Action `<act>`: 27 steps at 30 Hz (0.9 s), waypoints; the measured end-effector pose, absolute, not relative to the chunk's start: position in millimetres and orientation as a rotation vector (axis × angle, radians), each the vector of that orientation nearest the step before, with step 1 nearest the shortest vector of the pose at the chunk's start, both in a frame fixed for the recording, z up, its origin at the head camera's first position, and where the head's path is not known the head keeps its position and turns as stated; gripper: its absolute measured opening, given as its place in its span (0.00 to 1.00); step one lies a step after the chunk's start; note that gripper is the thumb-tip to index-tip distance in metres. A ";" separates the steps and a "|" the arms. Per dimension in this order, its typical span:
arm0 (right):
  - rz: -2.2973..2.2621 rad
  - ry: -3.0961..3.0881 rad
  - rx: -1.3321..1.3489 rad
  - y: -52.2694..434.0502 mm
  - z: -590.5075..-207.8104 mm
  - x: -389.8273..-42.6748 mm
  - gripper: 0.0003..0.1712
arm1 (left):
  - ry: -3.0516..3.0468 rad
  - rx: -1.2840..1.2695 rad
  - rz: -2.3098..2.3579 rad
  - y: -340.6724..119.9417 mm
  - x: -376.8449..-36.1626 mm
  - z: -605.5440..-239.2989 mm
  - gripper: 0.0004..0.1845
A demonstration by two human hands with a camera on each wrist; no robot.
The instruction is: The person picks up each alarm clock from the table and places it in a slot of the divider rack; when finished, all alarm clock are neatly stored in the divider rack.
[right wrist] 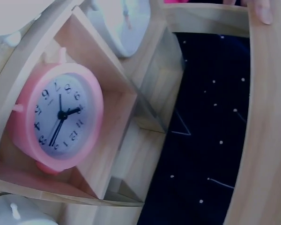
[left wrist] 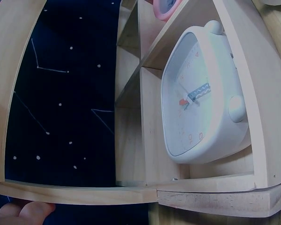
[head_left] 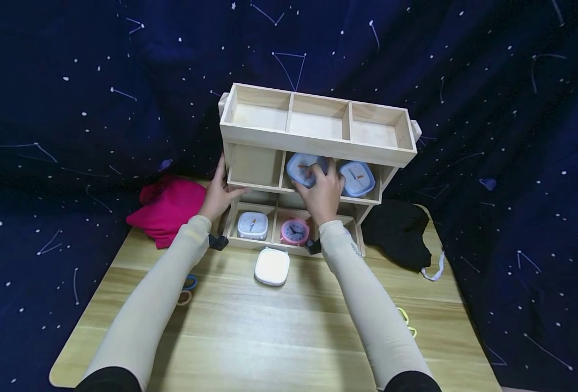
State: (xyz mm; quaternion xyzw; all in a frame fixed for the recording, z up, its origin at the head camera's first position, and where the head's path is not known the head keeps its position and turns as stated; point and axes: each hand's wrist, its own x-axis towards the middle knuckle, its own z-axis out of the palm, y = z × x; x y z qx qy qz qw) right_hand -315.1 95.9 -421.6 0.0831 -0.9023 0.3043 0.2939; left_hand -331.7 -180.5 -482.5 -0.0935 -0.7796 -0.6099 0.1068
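Observation:
A three-tier wooden shelf [head_left: 313, 139] stands at the back of the table. My left hand [head_left: 217, 195] grips its left side at the middle tier, thumb along the front edge and fingers outside the panel. In the middle tier my right hand [head_left: 324, 195] holds a blue alarm clock [head_left: 298, 166], covering its right part. A second blue alarm clock [head_left: 358, 178] sits just right of that hand. Below, a white alarm clock [left wrist: 192, 101] and a pink round alarm clock [right wrist: 61, 117] stand in separate compartments of the bottom tier.
On the table before the shelf lies a white rounded-square object [head_left: 272, 267]. A magenta cloth bag [head_left: 171, 209] is left of the shelf, a black bag [head_left: 399, 231] right. Scissors handles [head_left: 186, 291] show by the left sleeve, yellow-green handles [head_left: 406, 321] by the right. Dark starry cloth [head_left: 122, 81] hangs behind.

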 end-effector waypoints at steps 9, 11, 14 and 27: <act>0.780 -2.432 0.238 97.6 -427.4 -314.0 0.19 | -2.309 -0.260 -1.839 -174.6 -318.4 -463.3 0.65; 0.771 -2.443 0.249 99.1 -429.1 -314.1 0.18 | -2.309 -0.264 -1.863 -173.6 -312.7 -456.3 0.65; 0.771 -2.449 0.276 101.6 -431.8 -313.1 0.16 | -2.306 -0.275 -1.880 -174.0 -309.6 -453.4 0.65; 0.817 -2.210 0.511 96.9 -471.1 -258.9 0.13 | -2.260 -0.310 -1.857 -181.3 -329.1 -481.6 0.66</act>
